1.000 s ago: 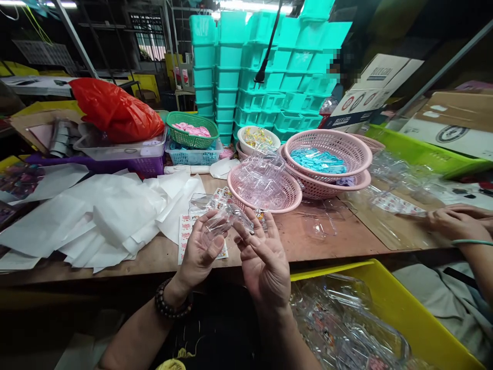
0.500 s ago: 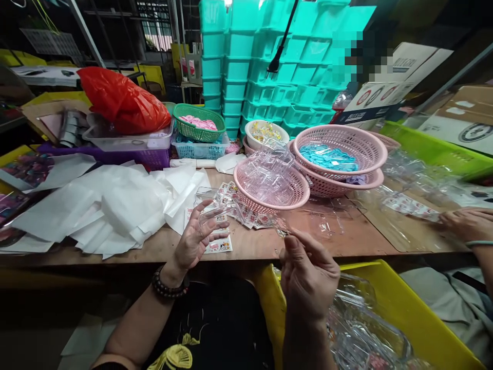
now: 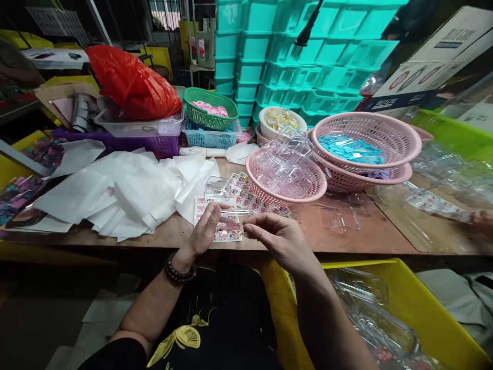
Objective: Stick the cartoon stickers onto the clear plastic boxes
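Note:
My left hand [image 3: 204, 232] is at the front of the table, its fingers closed around a clear plastic case [image 3: 236, 211]. Thumb and fingertips of my right hand [image 3: 283, 237] are pinched at the case's right side. Something small, perhaps a sticker, shows at those fingertips, too blurred to be sure. Sheets of printed stickers [image 3: 228, 235] lie beneath and behind the case. Another clear plastic piece [image 3: 217, 188] rests on the table just beyond my left hand. A pink basket [image 3: 308, 193] holding several clear plastic pieces stands behind my right hand.
White backing papers [image 3: 142, 192] are heaped at left. Stacked pink baskets [image 3: 400, 146] with blue pieces stand at right. A yellow bin [image 3: 435, 308] of clear cases sits below the table edge. Another person's hand [image 3: 482, 221] is at far right. Teal crates [image 3: 265, 56] rise behind.
My right hand has moved left and forward to the case, and its pinched fingertips now meet it. My left hand's spread fingers have closed in. The view has shifted somewhat.

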